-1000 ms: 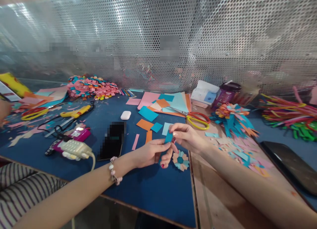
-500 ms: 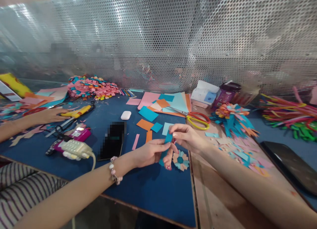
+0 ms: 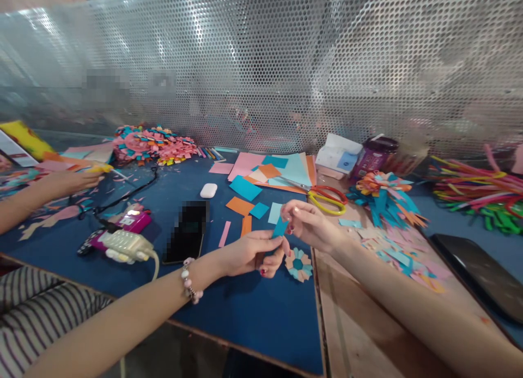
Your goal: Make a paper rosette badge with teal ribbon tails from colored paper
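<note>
A short strip of blue paper is between my two hands above the blue table. My left hand pinches its lower part between thumb and fingers, and a beaded bracelet circles that wrist. At the strip's upper end, the curled fingers of my right hand close on its edge. Just below the hands lies a paper flower with blue and peach petals. Beyond them are loose blue paper pieces, an orange piece and a pink strip.
Red-and-yellow-handled scissors rest on paper sheets. A phone and white earbud case lie left of my hands. Another person's hand holds a yellow tool. Paper scraps and a dark phone lie right.
My fingers have shifted on the blue paper strip, and less of it shows below my left hand. The other person's hand has moved left, lifting the yellow tool.
</note>
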